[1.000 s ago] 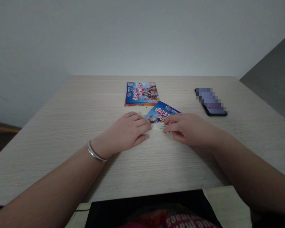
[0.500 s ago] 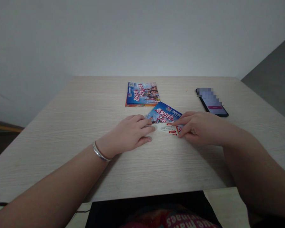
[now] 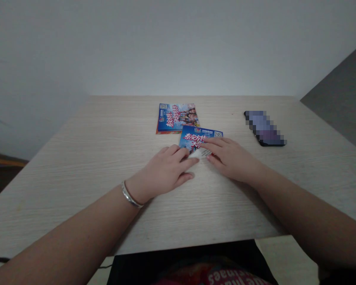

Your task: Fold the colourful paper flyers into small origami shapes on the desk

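A blue printed leaflet [image 3: 191, 136] with red and white lettering lies on the table, its near edge folded up so a white printed strip shows. My left hand [image 3: 169, 168], with a silver bangle at the wrist, rests at the leaflet's near left edge, fingertips on the paper and fingers apart. Across the leaflet's right part lies my right hand [image 3: 230, 158], its fingers stretched out flat and covering some of the print. Just behind, a small stack of similar leaflets [image 3: 178, 116] touches or nearly touches the far edge of the leaflet.
A dark phone [image 3: 265, 128], its screen blurred out, lies at the right on the pale wooden table [image 3: 106, 130]. A white wall [image 3: 178, 47] rises behind the table. Dark clothing with pink lettering shows at the near edge.
The leaflet has turned to lie straighter, and less of its white strip shows. My right hand has moved left and flattened over it. My left hand has barely moved.
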Motion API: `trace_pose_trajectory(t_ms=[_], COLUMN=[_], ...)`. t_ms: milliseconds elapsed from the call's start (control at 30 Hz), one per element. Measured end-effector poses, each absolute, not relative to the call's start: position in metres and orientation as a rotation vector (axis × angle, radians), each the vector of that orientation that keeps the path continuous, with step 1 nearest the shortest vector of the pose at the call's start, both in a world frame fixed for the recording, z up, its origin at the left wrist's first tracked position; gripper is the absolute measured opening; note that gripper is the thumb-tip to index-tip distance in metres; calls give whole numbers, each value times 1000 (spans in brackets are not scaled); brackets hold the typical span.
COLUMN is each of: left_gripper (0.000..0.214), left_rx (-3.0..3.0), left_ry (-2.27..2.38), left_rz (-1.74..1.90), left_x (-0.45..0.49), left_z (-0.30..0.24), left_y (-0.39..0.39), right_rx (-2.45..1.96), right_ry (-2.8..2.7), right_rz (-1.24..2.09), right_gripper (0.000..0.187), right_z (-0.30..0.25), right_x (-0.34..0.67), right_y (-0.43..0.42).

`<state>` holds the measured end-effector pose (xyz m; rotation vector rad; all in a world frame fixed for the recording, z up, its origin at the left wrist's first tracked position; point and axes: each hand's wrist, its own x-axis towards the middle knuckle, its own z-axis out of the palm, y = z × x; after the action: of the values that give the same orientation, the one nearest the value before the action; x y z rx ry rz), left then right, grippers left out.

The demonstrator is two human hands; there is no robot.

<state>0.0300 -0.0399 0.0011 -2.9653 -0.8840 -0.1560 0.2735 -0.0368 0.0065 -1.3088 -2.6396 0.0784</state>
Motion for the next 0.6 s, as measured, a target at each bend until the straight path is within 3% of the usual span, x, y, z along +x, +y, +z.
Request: trace_pose_trajectory(t_ms=[600], left_gripper=[31], left_rx=[-3063], left_ry=[-736], left_rz=[-125], left_x=[19], left_z=[13], left_y=[-29], right_rx=[-1385], right_ry=[-2493], right_rz=[120], right_gripper=[29], right_z=[-12], right_x=[278], right_y=[-27])
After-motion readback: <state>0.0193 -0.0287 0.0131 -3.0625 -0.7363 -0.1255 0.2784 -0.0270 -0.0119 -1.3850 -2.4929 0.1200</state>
